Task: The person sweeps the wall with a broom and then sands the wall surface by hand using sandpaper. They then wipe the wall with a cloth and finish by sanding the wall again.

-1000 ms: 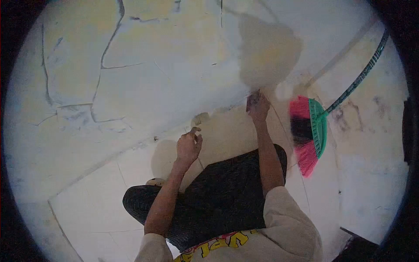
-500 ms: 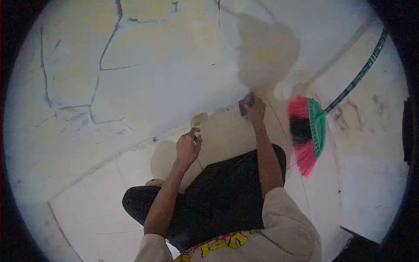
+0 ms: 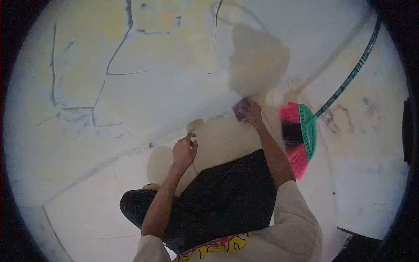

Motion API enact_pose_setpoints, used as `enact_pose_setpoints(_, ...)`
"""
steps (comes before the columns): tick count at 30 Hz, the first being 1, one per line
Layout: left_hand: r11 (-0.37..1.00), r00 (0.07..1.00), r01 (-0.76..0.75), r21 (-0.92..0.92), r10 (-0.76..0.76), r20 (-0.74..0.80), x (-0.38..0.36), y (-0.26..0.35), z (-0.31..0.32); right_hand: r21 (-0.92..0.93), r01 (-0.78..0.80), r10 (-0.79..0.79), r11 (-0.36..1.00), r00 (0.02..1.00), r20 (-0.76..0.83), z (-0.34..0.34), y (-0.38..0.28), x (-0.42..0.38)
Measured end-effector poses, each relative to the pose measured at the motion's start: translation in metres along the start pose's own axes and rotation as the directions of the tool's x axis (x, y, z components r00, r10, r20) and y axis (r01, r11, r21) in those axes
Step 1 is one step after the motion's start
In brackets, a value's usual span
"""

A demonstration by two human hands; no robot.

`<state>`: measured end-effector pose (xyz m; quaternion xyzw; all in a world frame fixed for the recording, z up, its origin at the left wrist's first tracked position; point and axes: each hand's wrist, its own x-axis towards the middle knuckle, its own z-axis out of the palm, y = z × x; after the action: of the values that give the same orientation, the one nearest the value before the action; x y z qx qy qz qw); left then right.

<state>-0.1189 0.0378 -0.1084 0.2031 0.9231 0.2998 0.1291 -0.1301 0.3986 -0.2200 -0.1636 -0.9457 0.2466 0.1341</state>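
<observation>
My right hand (image 3: 254, 112) is closed on a crumpled dark purplish cloth (image 3: 241, 109), which touches the floor where it meets the cracked wall (image 3: 166, 94). My left hand (image 3: 185, 150) hovers over the floor tiles (image 3: 227, 139) with its fingers apart and slightly bent, holding nothing. Just beyond its fingertips, a yellowish-brown patch (image 3: 195, 126) shows at the foot of the wall. My dark-trousered legs (image 3: 227, 192) are folded beneath my arms.
Right of my right hand, a broom with pink and black bristles (image 3: 292, 134) and a green head (image 3: 308, 131) leans on its curved dark handle (image 3: 355, 70). A small dark speck (image 3: 151, 145) lies by the wall's base. Shadows fall on the wall.
My right hand and the cloth have moved slightly left along the wall's base. The whole view has shifted a little, and my left hand stays raised in about the same place.
</observation>
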Motion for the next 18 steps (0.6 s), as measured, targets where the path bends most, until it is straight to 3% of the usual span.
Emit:
enact_pose_setpoints(1,1.000,0.999,-0.019,-0.003,0.019,-0.025,0.000,-0.003,0.002,0.025,-0.120,0.120,0.992,0.993,0.017,0.002,0.005,0.001)
enact_pose_setpoints(4,0.999,0.998,-0.042,-0.010,0.042,-0.045,-0.001,-0.003,0.002,0.029,-0.231,0.232,0.973,0.969,-0.080,0.001,0.015,0.006)
enact_pose_setpoints(8,0.999,0.998,-0.038,-0.016,0.037,-0.047,-0.001,-0.006,0.006,0.093,-0.150,0.149,0.984,0.989,0.013,-0.004,0.014,0.005)
enact_pose_setpoints(10,1.000,1.000,-0.017,-0.021,0.017,-0.024,-0.001,-0.002,0.003,0.165,-0.241,0.255,0.956,0.964,-0.072,-0.027,-0.014,-0.003)
enact_pose_setpoints(14,1.000,1.000,0.006,-0.012,-0.006,-0.008,0.000,-0.003,0.004,0.185,-0.254,0.258,0.949,0.966,0.001,-0.026,-0.023,-0.005)
enact_pose_setpoints(16,1.000,1.000,0.003,0.002,-0.003,-0.006,0.001,-0.005,0.005,0.025,-0.088,0.091,0.996,0.981,-0.172,0.032,0.024,-0.001)
enact_pose_setpoints(17,1.000,1.000,0.000,0.017,0.000,-0.003,0.001,-0.005,0.005,0.024,-0.088,0.091,0.996,0.981,-0.174,0.020,0.014,0.000)
enact_pose_setpoints(18,1.000,1.000,-0.002,0.018,0.002,-0.003,0.001,-0.005,0.005,0.022,-0.127,0.127,0.992,0.992,-0.003,-0.005,-0.006,0.002)
